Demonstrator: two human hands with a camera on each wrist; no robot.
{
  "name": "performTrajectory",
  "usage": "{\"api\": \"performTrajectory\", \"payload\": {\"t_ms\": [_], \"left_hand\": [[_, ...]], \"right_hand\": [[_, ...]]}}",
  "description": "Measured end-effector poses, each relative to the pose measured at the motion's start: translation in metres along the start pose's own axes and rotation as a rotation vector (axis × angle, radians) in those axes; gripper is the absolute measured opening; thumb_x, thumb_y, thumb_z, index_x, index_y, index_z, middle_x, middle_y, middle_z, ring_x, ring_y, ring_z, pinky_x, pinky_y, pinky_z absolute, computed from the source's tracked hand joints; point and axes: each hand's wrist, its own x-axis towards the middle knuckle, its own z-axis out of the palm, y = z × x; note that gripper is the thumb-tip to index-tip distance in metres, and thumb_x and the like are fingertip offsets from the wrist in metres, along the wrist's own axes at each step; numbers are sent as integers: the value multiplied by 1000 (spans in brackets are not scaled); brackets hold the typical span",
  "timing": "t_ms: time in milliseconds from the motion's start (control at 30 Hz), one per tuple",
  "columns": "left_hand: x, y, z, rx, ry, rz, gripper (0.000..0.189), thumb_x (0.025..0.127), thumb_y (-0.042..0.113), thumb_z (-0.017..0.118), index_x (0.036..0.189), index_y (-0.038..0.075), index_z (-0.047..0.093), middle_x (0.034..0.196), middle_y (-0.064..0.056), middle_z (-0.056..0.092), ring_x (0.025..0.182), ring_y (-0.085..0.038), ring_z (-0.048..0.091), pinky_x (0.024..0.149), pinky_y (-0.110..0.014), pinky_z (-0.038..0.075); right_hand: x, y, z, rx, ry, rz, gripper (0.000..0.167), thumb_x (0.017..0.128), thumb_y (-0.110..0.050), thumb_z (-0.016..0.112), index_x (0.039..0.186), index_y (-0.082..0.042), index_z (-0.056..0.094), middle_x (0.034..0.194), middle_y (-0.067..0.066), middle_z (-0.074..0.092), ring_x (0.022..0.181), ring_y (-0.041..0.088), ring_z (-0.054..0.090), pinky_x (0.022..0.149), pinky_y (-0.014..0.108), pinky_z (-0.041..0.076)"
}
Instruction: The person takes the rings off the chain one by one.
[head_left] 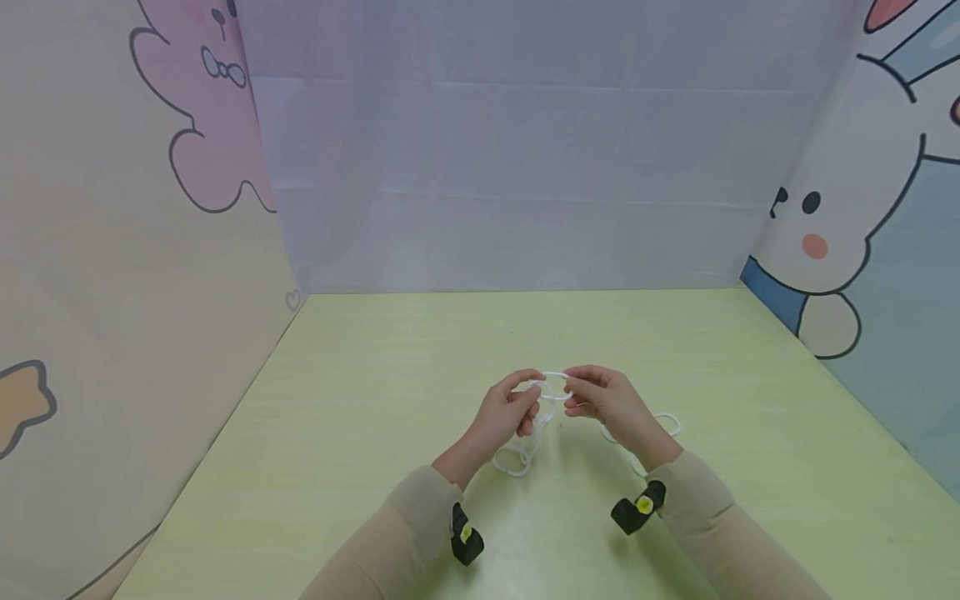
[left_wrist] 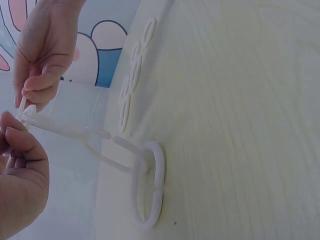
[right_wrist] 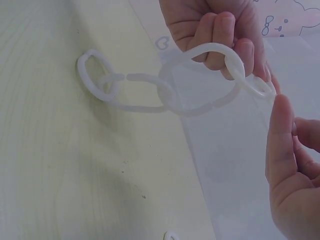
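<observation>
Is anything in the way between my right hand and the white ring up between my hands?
Nothing visible: your right hand pinches the white ring directly. The white chain hangs down by your left hand.

No text, label, brand, number or sign can be read here.

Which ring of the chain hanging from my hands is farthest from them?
The white ring at the lower end of the chain, joined to just one other; the rest sit higher up.
</observation>
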Motion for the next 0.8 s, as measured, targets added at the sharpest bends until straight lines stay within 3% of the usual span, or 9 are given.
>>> {"api": "performTrajectory", "payload": {"t_ms": [533,800], "left_hand": [[-2,1,3,40,-32,-7,24,95,13,52,116,2,56,58,-2,45,42,-8,38,42,-18,32],[-3,5,7,61,-47,-6,23,95,15,53,115,6,59,58,-2,46,43,-8,38,41,-19,33]], "right_hand": [[-1,-2,-2,-22,-33,10,35,94,-12,54,115,16,48,81,9,55,61,10,56,62,24,51],[-1,4,-7,-30,-9,6,36,96,-11,51,118,17,45,79,6,53,58,8,53,61,22,51]]}}
